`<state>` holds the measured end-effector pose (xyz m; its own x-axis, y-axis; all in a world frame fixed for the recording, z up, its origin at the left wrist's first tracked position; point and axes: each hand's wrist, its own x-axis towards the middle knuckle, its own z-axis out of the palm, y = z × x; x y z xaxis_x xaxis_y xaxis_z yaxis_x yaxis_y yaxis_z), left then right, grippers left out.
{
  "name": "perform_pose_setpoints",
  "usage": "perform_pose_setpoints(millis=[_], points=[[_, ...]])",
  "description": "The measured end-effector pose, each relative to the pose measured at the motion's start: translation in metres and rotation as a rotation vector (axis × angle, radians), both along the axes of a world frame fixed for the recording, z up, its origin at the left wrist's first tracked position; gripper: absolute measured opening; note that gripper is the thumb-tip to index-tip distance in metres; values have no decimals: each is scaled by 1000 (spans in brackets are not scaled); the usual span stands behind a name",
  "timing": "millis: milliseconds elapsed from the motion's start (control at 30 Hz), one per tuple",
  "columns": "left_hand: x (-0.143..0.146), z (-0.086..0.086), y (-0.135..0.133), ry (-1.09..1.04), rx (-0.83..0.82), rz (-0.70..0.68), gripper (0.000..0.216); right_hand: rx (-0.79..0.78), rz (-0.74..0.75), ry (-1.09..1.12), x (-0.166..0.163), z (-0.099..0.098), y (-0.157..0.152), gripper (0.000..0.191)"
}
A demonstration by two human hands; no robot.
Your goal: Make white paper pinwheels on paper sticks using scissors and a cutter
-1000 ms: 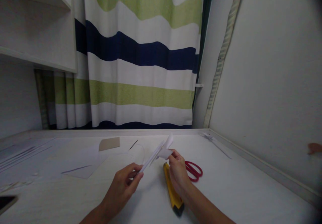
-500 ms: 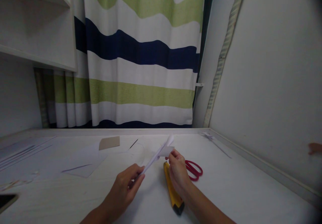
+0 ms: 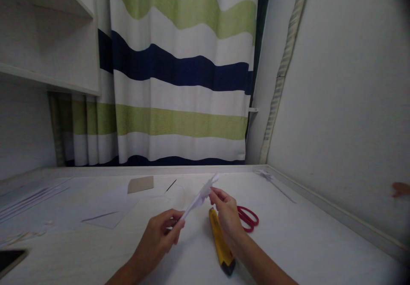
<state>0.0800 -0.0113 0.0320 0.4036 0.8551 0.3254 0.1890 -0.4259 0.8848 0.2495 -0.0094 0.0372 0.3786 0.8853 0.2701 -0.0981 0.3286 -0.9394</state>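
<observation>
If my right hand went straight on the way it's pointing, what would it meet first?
Probably the white paper in your left hand, just at the fingertips of your right hand; depth makes actual contact hard to judge.

Paper piece: btwn hands, above table; near end in L hand, far end at R hand fingertips.
Cutter: on table, just L of R hand & wrist, partly under them in view.
Scissors: on table, just R of R hand, rest hidden behind it.
Card: beyond L hand, slightly L.
Thin stick: beyond L hand, R of card.
Sheet: L of & beyond L hand, w/ narrow strip on top.
Slab: far L of L hand, near side.
Curtain: well behind both hands.
Shelf: up & L of L hand.
</observation>
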Motion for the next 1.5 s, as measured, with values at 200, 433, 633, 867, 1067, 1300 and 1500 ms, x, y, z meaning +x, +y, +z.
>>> perform_pose_setpoints(millis=[200, 433, 633, 867, 1067, 1300, 1500], points=[[1, 6, 11, -346, -242, 100, 20, 38, -120, -225, -2, 7, -7, 32], [10, 6, 4, -647, -351, 23, 21, -14, 278, -556, -34, -16, -22, 24], [15, 10, -4, -678, -282, 33, 16, -168, 429, -500, -51, -32, -35, 22], [15, 3, -4, -592, -243, -15, 15, -217, 563, -415, -52, -24, -30, 22], [2, -9, 8, -354, -128, 53, 20, -92, 350, -585, -16, -6, -5, 34], [-4, -12, 13, -109, -87, 93, 27, -371, -158, -1000, 117, 9, 26, 27], [2, -24, 16, -31, -94, 55, 32, -707, -313, -1165, 208, -6, 11, 29]])
